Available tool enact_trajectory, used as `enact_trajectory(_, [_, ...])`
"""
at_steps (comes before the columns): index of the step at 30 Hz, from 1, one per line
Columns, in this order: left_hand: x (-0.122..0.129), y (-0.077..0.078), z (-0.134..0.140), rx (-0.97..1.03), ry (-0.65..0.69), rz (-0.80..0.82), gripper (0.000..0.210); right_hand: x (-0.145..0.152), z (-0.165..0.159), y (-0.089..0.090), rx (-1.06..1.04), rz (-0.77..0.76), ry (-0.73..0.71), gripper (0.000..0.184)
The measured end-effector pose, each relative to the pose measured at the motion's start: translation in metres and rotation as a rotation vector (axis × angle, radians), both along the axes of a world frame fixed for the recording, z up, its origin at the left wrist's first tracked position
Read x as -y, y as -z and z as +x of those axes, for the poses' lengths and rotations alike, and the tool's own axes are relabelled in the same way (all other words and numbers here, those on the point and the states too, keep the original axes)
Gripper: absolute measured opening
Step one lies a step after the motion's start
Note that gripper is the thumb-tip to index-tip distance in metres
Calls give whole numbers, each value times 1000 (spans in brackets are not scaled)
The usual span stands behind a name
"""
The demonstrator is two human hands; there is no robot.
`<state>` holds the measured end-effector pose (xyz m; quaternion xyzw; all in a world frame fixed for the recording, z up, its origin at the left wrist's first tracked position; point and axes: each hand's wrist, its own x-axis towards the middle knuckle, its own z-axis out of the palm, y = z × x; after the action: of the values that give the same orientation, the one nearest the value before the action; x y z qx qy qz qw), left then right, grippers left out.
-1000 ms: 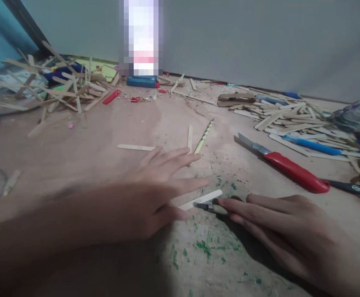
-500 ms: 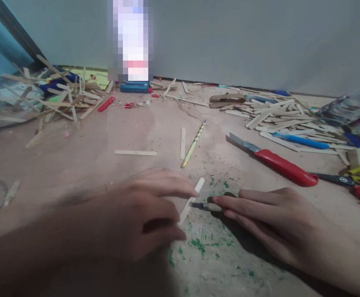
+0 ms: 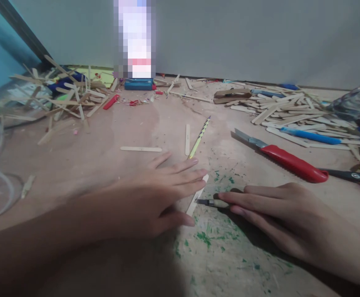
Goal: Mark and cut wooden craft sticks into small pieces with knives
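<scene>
My right hand (image 3: 278,214) holds a craft knife (image 3: 220,203) by its pale handle, low over the table. The blade tip meets a wooden craft stick (image 3: 200,191) that lies at a slant. Over the upper part of this stick my left hand (image 3: 155,194) reaches with its fingers spread; whether the fingertips press on it I cannot tell. A yellow patterned pencil (image 3: 201,137) lies just beyond the left fingers. Two more craft sticks rest nearby, one crosswise (image 3: 141,149) and one lengthwise (image 3: 187,140).
A utility knife with a red handle (image 3: 294,163) lies at right, blade bared, beside scissors (image 3: 356,176). Behind it spreads a heap of craft sticks (image 3: 278,111) with a blue pen (image 3: 311,136). A tangled stick pile (image 3: 71,99) stands back left. Clear tubing (image 3: 8,181) curls at left.
My left hand has spread its fingers and shifted forward over the stick and toward the pencil. My right hand keeps the craft knife at the stick. The view has moved slightly.
</scene>
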<state>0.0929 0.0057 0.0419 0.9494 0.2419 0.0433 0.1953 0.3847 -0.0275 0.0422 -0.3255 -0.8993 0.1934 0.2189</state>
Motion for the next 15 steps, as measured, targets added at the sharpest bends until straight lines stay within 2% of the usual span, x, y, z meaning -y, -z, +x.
enact_trajectory(15, [1, 3, 0, -16, -13, 65, 66, 3, 3, 2, -8, -41, 11, 25])
